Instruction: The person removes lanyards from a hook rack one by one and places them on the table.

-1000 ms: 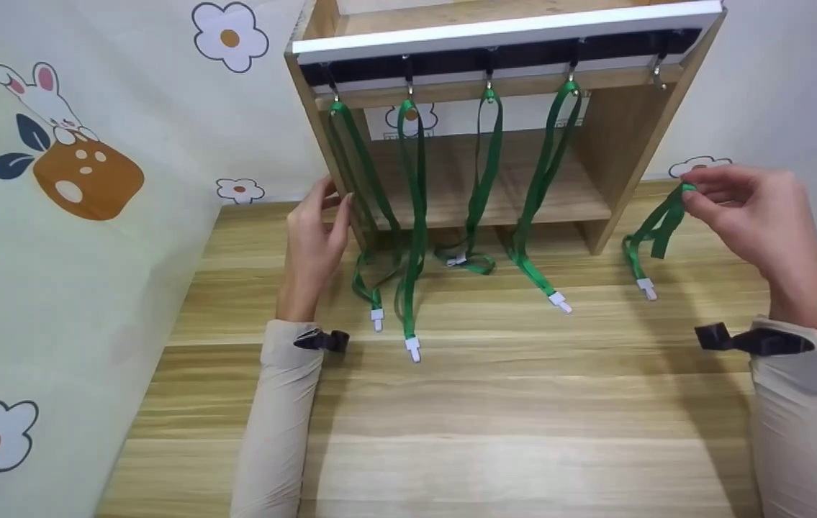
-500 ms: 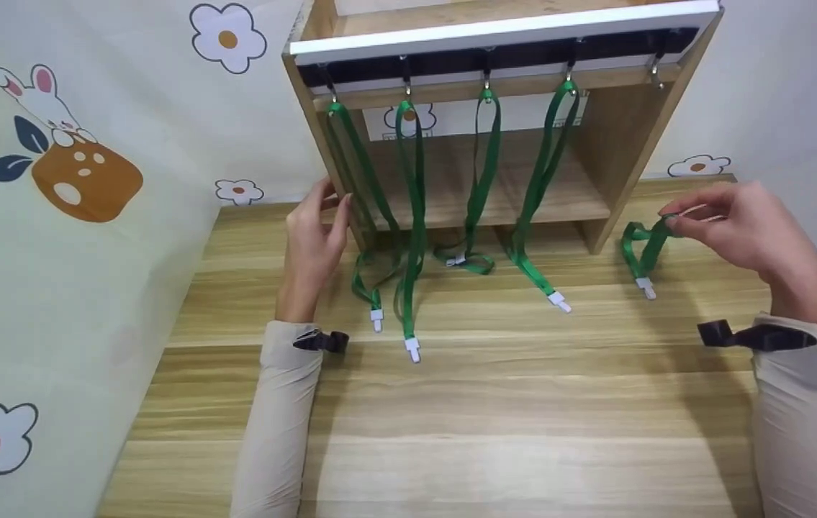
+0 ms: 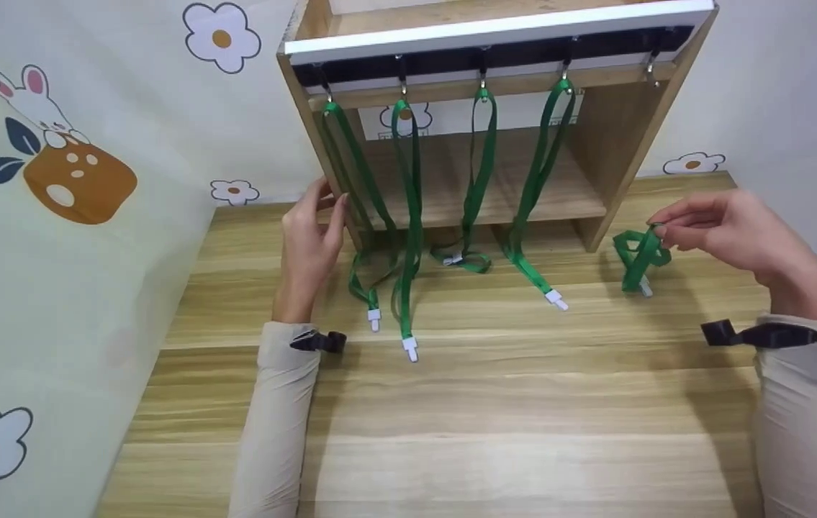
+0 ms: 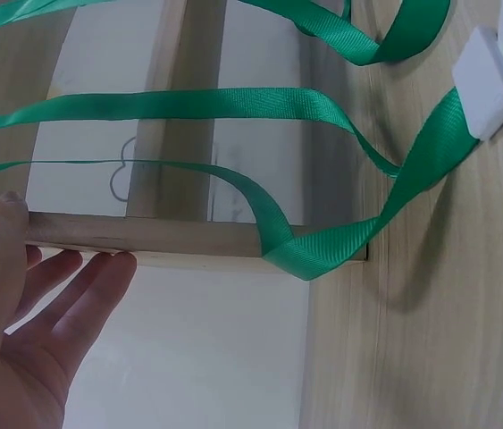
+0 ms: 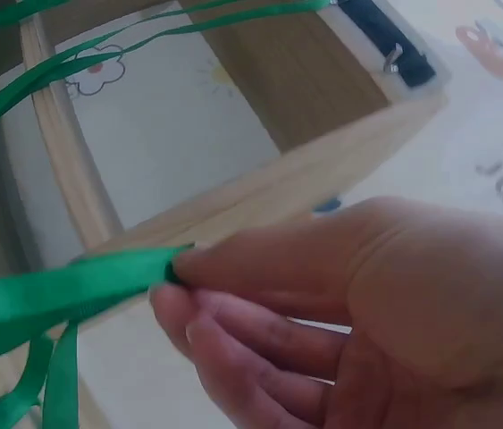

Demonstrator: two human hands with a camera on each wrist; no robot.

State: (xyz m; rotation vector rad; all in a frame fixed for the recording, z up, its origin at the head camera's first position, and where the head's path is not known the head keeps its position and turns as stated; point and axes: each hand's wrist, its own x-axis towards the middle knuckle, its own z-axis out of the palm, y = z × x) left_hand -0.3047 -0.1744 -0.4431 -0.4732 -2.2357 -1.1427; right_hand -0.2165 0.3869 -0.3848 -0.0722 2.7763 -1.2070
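Observation:
In the head view my right hand (image 3: 746, 234) pinches a green lanyard (image 3: 640, 262) between thumb and fingertips. Its folded strap bunches over the table, and the white clip (image 3: 646, 288) hangs at the bottom, partly behind the strap. The right wrist view shows the pinched strap (image 5: 72, 281) close up. My left hand (image 3: 309, 248) grips the left side panel of a wooden rack (image 3: 599, 165), thumb on one face and fingers on the other, as the side panel (image 4: 153, 234) in the left wrist view shows. Several green lanyards (image 3: 415, 201) hang from the rack's hooks.
The rightmost hook (image 3: 652, 72) on the black strip bears nothing. White clips (image 3: 410, 349) of the hanging lanyards lie on or near the wood-grain table (image 3: 494, 403). A patterned wall covering (image 3: 113, 288) stands behind and to the left.
My right hand has come down and to the left, bringing the top of the pinched lanyard lower, so its strap folds over near the clip. The left hand keeps its hold on the rack.

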